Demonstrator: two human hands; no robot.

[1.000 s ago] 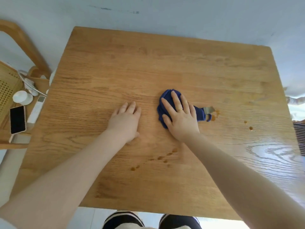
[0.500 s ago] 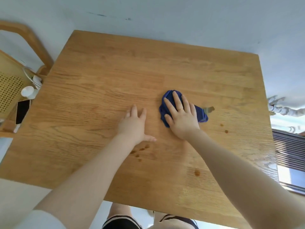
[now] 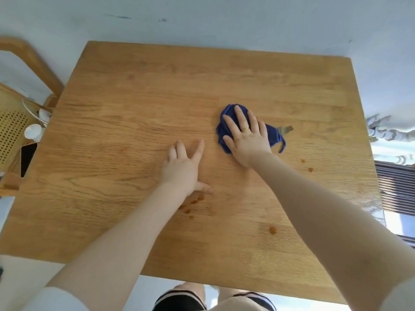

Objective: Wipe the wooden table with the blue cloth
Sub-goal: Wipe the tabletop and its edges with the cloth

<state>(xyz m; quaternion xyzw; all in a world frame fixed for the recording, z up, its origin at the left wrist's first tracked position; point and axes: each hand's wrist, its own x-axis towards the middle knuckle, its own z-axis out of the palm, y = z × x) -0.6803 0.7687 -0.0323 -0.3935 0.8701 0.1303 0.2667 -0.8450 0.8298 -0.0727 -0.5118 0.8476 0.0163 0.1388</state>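
My right hand [image 3: 246, 140] lies flat, fingers straight and slightly spread, pressing the blue cloth [image 3: 272, 136] onto the wooden bench [image 3: 139, 97]. A ring shows on one finger. The cloth is bunched under the palm, right of the bench's centre, with a grey tag and a thin loop sticking out on its right side.

My left hand [image 3: 183, 167] rests flat on bare wood just left of the cloth, not touching it, fingers extended, thumb splayed out to the right. It holds nothing. Both forearms reach forward from the near edge, the right one angled in from the right.

Brown spots [image 3: 272, 230] remain on the wood: a cluster near my left wrist, one nearer the front edge, two to the right below the cloth.

Compared with half a second ago, both hands hold much the same posture; the cloth sits in the same place under my right palm.

A phone [image 3: 28, 157] lies on the chair at left.
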